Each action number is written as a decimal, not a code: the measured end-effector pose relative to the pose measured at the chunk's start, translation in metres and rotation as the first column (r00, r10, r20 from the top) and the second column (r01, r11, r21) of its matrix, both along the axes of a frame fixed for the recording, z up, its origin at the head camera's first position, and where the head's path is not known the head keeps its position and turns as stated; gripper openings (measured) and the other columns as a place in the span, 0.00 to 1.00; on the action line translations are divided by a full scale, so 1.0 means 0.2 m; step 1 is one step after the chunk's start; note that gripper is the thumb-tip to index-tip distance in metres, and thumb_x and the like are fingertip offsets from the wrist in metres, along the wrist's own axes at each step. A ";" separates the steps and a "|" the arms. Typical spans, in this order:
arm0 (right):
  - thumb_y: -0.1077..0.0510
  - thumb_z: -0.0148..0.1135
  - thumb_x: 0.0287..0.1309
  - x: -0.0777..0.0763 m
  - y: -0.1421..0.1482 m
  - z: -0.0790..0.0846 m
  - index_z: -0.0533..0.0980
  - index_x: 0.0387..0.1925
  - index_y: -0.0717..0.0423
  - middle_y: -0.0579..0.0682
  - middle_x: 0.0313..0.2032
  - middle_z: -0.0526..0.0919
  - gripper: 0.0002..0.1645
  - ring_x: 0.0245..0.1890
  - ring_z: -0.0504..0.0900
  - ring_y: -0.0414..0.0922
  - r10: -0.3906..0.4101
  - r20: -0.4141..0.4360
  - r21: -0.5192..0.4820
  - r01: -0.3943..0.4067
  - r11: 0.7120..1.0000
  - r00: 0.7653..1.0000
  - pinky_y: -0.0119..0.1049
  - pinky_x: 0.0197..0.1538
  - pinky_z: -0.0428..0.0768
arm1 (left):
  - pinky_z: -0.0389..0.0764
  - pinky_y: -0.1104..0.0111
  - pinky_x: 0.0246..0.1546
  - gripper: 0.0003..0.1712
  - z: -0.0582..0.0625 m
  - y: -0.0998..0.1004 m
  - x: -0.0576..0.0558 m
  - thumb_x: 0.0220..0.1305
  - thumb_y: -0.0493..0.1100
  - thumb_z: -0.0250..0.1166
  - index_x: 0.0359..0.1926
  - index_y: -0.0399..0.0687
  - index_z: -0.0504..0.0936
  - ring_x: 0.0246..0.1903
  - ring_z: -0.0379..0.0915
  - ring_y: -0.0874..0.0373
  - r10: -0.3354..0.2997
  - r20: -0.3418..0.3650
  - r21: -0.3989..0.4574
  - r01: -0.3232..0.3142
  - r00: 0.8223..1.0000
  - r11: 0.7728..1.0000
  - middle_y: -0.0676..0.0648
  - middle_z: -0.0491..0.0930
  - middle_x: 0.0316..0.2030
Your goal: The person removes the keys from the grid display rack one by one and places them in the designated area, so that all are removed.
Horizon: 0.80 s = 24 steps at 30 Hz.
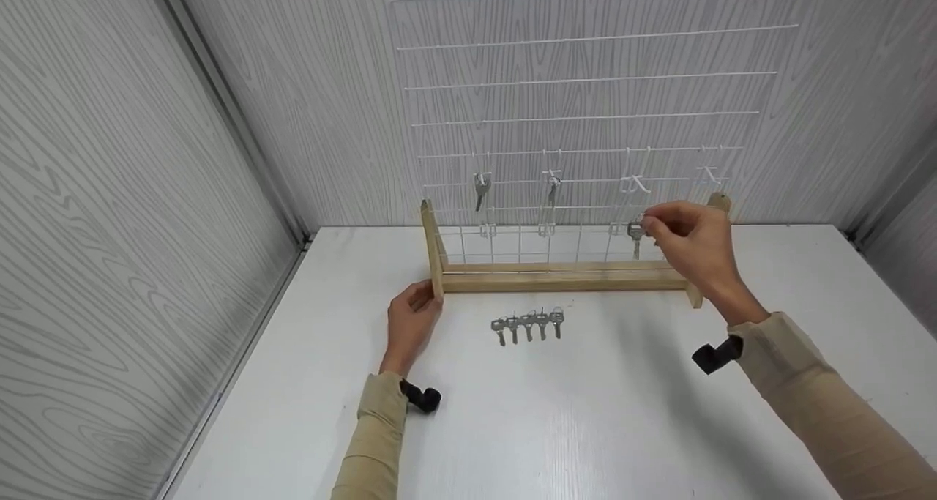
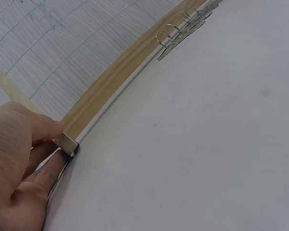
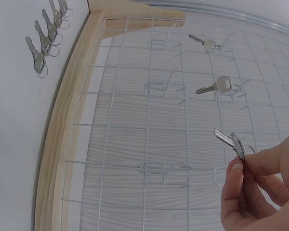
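Observation:
Between thumb and fingertips, my right hand [image 1: 692,247] pinches a silver key [image 1: 635,238] by its small ring. The key hangs blade-down in front of a white wire grid [image 1: 585,118], below a hook; the right wrist view shows it near the wires, apart from any hook. My left hand [image 1: 411,328] grips the left foot of the wooden stand [image 1: 564,281] that carries the grid, thumb on one side and fingers on the other. Two keys hang on upper hooks, one left [image 1: 481,187] and one nearer the middle [image 1: 554,185].
Several ringed keys [image 1: 528,326] lie in a row on the white table [image 1: 512,427] before the stand. Two more upper hooks, one mid-right [image 1: 635,184] and one far right [image 1: 708,173], jut forward. Lower hooks [image 1: 487,230] sit beneath. Wood-patterned panels [image 1: 315,119] stand behind and at the sides.

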State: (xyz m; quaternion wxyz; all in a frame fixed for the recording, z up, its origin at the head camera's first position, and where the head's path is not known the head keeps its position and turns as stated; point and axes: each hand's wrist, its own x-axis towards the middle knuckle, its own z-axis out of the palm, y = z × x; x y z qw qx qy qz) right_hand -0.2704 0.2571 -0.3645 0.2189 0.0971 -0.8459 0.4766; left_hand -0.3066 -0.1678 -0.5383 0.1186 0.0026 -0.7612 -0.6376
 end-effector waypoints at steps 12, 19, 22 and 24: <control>0.59 0.68 0.72 -0.02 -0.04 -0.08 0.88 0.47 0.63 0.61 0.42 0.91 0.11 0.35 0.85 0.36 0.053 0.018 -0.054 -0.052 0.997 0.998 0.22 0.37 0.82 | 0.84 0.58 0.65 0.21 0.00 0.00 0.00 0.71 0.32 0.66 0.63 0.37 0.83 0.62 0.82 0.45 -0.004 -0.011 -0.014 0.004 1.000 1.000 0.37 0.85 0.60; 0.60 0.69 0.71 -0.02 -0.08 -0.13 0.89 0.47 0.63 0.63 0.42 0.91 0.11 0.34 0.85 0.36 0.045 0.022 -0.052 -0.044 0.998 0.999 0.20 0.37 0.82 | 0.85 0.60 0.64 0.20 0.00 0.00 0.00 0.71 0.33 0.67 0.63 0.40 0.84 0.62 0.83 0.48 0.003 -0.003 -0.011 -0.003 1.000 1.000 0.39 0.86 0.59; 0.59 0.69 0.72 -0.02 -0.09 -0.15 0.89 0.47 0.62 0.61 0.42 0.91 0.10 0.34 0.85 0.36 0.032 0.038 -0.028 -0.031 0.999 0.999 0.20 0.37 0.82 | 0.85 0.60 0.64 0.20 0.00 0.00 0.01 0.71 0.32 0.67 0.63 0.40 0.84 0.63 0.82 0.47 -0.001 -0.009 -0.004 0.001 1.000 1.000 0.38 0.86 0.59; 0.59 0.69 0.72 -0.03 -0.10 -0.16 0.89 0.47 0.60 0.59 0.42 0.91 0.10 0.34 0.84 0.36 0.021 0.049 -0.010 -0.020 1.000 0.999 0.20 0.37 0.82 | 0.85 0.61 0.64 0.21 0.00 0.00 0.00 0.71 0.33 0.67 0.63 0.40 0.83 0.63 0.82 0.47 -0.005 -0.009 -0.004 0.005 1.000 1.000 0.38 0.85 0.60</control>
